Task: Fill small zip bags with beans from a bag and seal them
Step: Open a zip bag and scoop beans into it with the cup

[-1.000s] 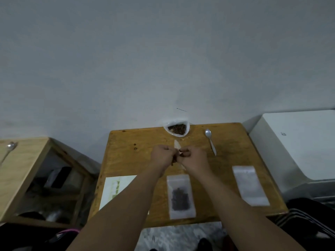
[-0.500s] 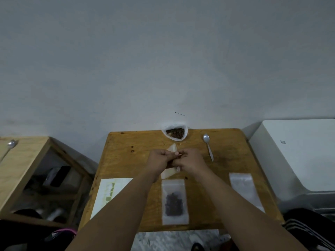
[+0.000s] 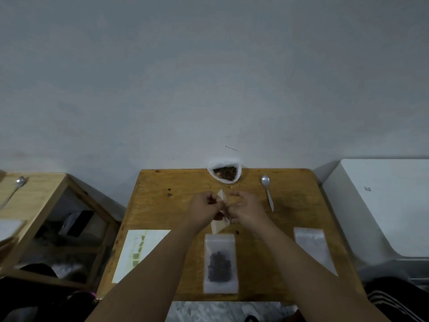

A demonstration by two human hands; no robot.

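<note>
Mid-counter [image 3: 160, 208], the left hand [image 3: 203, 211] and right hand [image 3: 247, 210] both pinch an empty zip bag [image 3: 219, 227] (tilted between them). The bean bag [image 3: 224, 175] sits at 12 o'clock, a filled bag [image 3: 220, 263] at 6 o'clock.

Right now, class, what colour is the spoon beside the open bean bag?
Silver, metallic; the spoon shows best in the head view.

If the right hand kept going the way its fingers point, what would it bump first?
The small zip bag, right against the right hand; just past it, probably the left hand. Depth is unclear.
</note>
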